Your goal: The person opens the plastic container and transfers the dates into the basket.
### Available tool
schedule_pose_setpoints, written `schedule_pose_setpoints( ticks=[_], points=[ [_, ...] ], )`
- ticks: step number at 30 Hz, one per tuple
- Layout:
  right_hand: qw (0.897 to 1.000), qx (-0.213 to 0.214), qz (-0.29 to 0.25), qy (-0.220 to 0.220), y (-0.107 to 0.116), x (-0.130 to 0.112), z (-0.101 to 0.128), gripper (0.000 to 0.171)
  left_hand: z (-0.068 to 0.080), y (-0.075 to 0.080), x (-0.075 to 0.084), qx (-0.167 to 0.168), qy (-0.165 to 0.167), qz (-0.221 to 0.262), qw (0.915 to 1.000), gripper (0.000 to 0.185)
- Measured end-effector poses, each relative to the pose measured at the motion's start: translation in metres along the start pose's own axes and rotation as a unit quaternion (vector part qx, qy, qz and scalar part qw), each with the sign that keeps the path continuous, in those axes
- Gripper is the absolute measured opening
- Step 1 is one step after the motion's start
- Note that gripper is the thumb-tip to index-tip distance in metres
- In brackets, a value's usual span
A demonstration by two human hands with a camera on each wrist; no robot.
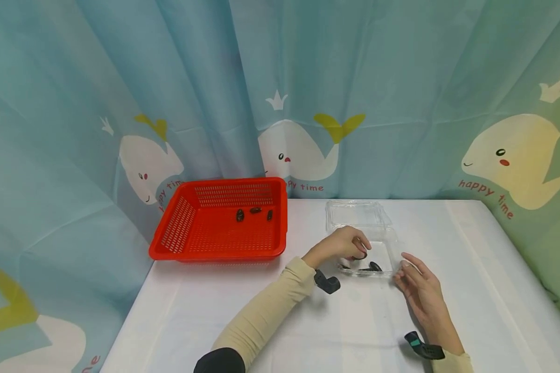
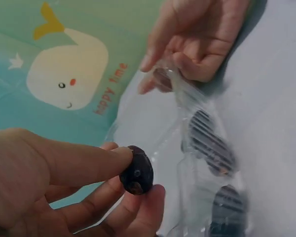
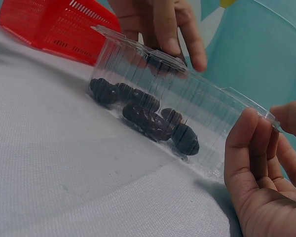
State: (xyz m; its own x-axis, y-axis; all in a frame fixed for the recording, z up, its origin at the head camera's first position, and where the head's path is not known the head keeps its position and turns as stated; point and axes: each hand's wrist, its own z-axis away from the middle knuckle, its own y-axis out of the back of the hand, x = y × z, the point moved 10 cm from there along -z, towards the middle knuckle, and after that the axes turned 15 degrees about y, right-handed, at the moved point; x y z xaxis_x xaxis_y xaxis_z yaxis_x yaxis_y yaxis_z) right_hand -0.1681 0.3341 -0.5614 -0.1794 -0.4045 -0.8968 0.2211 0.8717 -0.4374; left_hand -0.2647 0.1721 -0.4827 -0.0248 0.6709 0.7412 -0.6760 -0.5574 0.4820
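Observation:
My left hand is over a clear plastic box and pinches a dark, glossy date between thumb and fingers. Inside the box, several more dates lie along the near wall, seen through the clear plastic in the right wrist view. My right hand is at the box's right near corner. Its thumb and fingers pinch the rim there. The box's hinged lid lies folded back, away from me.
A red plastic basket with slotted walls stands on the left of the white table. A few dates lie at its far side. A blue-green curtain with whale prints hangs behind the table and at its sides.

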Motion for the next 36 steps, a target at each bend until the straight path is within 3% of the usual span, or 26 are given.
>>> schedule_pose_setpoints(
  ticks=[16, 27, 36],
  points=[
    [1.000, -0.001, 0.006, 0.005, 0.001, 0.003, -0.001, 0.028, 0.024, 0.019, -0.010, -0.041, -0.009, 0.117, 0.9923, 0.023],
    [1.000, 0.004, 0.012, -0.006, -0.001, 0.000, -0.001, 0.030, 0.046, 0.043, -0.008, -0.082, -0.038, 0.184, 0.9788, 0.030],
    [1.000, 0.008, 0.015, -0.004, 0.002, 0.000, 0.001, 0.029, 0.059, 0.068, -0.014, -0.101, -0.024, 0.210, 0.9721, 0.038]
  ],
)
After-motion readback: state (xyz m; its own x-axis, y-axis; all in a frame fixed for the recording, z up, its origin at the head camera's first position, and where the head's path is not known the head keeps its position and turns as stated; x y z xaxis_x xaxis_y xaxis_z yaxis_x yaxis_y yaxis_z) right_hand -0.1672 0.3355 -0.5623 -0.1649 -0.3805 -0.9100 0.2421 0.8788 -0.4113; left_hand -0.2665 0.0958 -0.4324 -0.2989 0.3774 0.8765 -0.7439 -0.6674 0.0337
